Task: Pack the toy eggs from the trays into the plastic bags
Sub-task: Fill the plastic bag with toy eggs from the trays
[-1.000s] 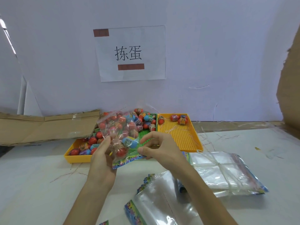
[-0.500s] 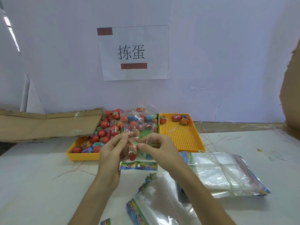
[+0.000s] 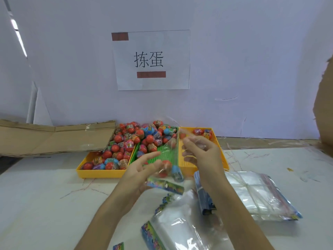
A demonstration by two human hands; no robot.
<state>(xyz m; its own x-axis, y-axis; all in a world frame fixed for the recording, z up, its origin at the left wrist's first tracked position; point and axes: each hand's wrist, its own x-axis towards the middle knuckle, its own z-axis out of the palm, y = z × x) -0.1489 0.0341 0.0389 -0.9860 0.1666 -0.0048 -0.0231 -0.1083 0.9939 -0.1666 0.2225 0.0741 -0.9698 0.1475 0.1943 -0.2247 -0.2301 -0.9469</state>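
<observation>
Your right hand [image 3: 200, 152] pinches the top of the plastic bag [image 3: 167, 170] above the green tray [image 3: 162, 154]; left hand [image 3: 142, 168], fingers loose, steadies it. Mouth unsealed: tilt it and eggs spill (two or three inside, blurred). Three trays at 12 o'clock; bag stack [image 3: 255, 193] at 4.

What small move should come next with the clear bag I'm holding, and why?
Probably steady the clear plastic bag with the left hand under it. It holds only a few toy eggs and hangs slanted from the right hand, which pinches its top edge; the left hand's fingers look open beside it.
</observation>
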